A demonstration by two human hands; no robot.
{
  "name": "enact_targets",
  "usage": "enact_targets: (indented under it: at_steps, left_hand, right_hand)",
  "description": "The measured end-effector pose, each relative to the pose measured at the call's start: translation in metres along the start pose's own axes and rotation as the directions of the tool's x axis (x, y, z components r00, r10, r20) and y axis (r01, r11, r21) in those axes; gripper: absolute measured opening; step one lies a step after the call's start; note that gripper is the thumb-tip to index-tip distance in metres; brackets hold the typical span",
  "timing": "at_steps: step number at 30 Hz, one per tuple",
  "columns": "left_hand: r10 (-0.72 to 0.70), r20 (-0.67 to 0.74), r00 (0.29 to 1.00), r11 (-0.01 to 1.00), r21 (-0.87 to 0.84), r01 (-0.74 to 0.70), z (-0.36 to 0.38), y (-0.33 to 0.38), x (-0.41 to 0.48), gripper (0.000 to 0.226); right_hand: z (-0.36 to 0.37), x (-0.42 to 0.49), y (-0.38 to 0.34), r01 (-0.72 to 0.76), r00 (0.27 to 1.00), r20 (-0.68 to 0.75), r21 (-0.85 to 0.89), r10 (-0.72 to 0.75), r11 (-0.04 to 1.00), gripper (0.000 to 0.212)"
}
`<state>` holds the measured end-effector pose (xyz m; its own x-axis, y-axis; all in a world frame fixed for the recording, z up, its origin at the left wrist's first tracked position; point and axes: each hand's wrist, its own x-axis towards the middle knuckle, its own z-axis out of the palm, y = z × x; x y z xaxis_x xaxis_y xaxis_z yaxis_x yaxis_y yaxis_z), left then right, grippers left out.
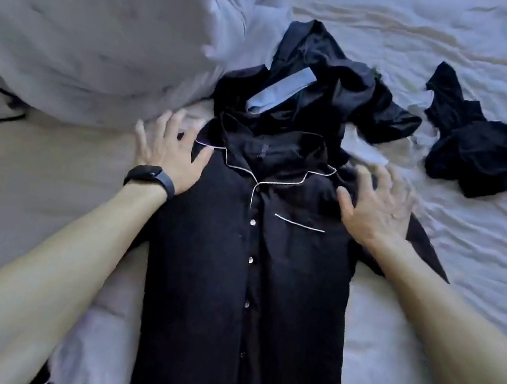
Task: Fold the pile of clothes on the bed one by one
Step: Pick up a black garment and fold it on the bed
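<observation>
A black button-up shirt (pixel 249 274) with thin white piping on its collar and chest pocket lies face up and lengthwise on the bed. My left hand (pixel 170 155), with a black wristband, lies flat with spread fingers on the shirt's left shoulder. On the right shoulder my right hand (pixel 373 204) has its fingers spread too, blurred by motion. Behind the collar sits a heap of dark clothes (pixel 322 86) with a light blue strip of cloth (pixel 278 91) on top. A second dark bundle (pixel 484 152) lies apart at the right.
A bulky white duvet (pixel 99 24) is bunched up at the back left, close to my left hand. The wrinkled white sheet (pixel 419 351) covers the bed all around the shirt.
</observation>
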<state>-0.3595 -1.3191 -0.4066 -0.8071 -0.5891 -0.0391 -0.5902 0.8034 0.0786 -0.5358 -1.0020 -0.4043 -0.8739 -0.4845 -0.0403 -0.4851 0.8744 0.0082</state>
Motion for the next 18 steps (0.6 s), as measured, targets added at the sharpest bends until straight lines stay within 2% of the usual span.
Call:
enact_targets:
  at_steps: [3, 5, 7, 8, 10, 12, 13, 15, 18]
  left_hand:
    - [0.018, 0.068, 0.998, 0.992, -0.128, -0.010, 0.051, 0.017, -0.088, 0.056]
    - [-0.044, 0.122, 0.992, 0.978, -0.198, 0.068, 0.072, 0.021, -0.168, 0.056]
    - [-0.220, 0.213, 0.952, 0.931, -0.246, 0.270, 0.086, 0.021, -0.251, 0.059]
    - [-0.331, 0.243, 0.912, 0.881, -0.267, 0.391, 0.090, 0.021, -0.290, 0.064]
    - [-0.538, 0.288, 0.793, 0.716, -0.341, 0.609, 0.091, 0.021, -0.356, 0.080]
    - [-0.655, 0.390, 0.647, 0.558, -0.327, 0.763, 0.090, 0.019, -0.404, 0.089]
    - [-0.662, 0.448, 0.601, 0.528, -0.290, 0.798, 0.092, 0.017, -0.422, 0.090]
    - [-0.609, 0.533, 0.587, 0.527, -0.281, 0.802, 0.089, 0.016, -0.449, 0.085]
    - [-0.544, 0.612, 0.574, 0.442, -0.372, 0.816, 0.096, 0.003, -0.470, 0.071]
  right_hand:
    - [0.049, -0.096, -0.007, 0.012, 0.998, 0.067, 0.146, -0.022, 0.989, 0.055]
    - [0.068, -0.176, -0.009, -0.115, 0.986, 0.147, 0.270, 0.078, 0.956, 0.055]
    - [0.077, -0.255, -0.009, -0.328, 0.927, 0.298, 0.337, 0.230, 0.883, 0.058]
    - [0.079, -0.291, -0.007, -0.425, 0.884, 0.360, 0.352, 0.299, 0.834, 0.062]
    - [0.079, -0.351, -0.002, -0.591, 0.787, 0.464, 0.375, 0.407, 0.714, 0.071]
    - [0.077, -0.394, 0.004, -0.697, 0.705, 0.536, 0.407, 0.464, 0.590, 0.072]
    - [0.076, -0.409, 0.007, -0.731, 0.673, 0.577, 0.424, 0.463, 0.534, 0.069]
    - [0.076, -0.430, 0.014, -0.776, 0.624, 0.671, 0.468, 0.400, 0.423, 0.058]
    - [0.085, -0.449, 0.022, -0.797, 0.603, 0.727, 0.523, 0.328, 0.303, 0.041]
